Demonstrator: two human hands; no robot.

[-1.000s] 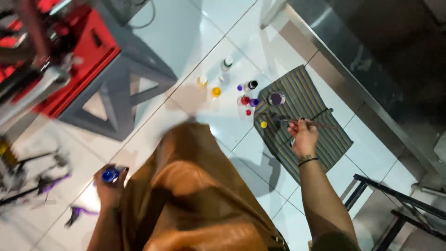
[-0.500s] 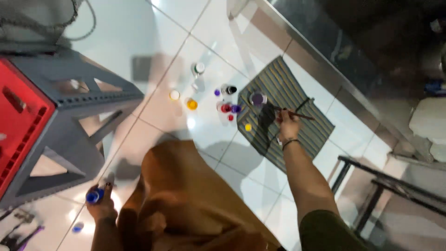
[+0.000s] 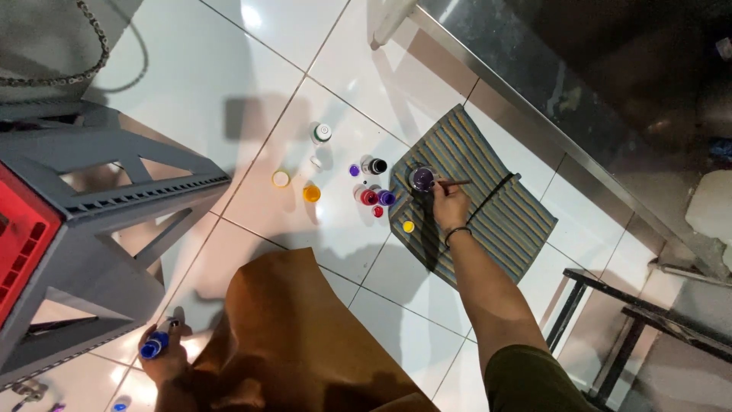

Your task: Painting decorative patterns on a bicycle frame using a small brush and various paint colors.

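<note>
Right hand (image 3: pixel 450 204) reached the purple cup (image 3: pixel 422 178) — brush (image 3: pixel 451 183) dipped.

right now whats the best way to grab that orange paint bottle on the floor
Take the orange paint bottle by its body just under the cap, coming straight down from above. It appears to stand upright on the white tile with bare floor around it, so fingers likely fit on opposite sides. The yellow lid sits apart to its left, the red bottle to its right.
</note>
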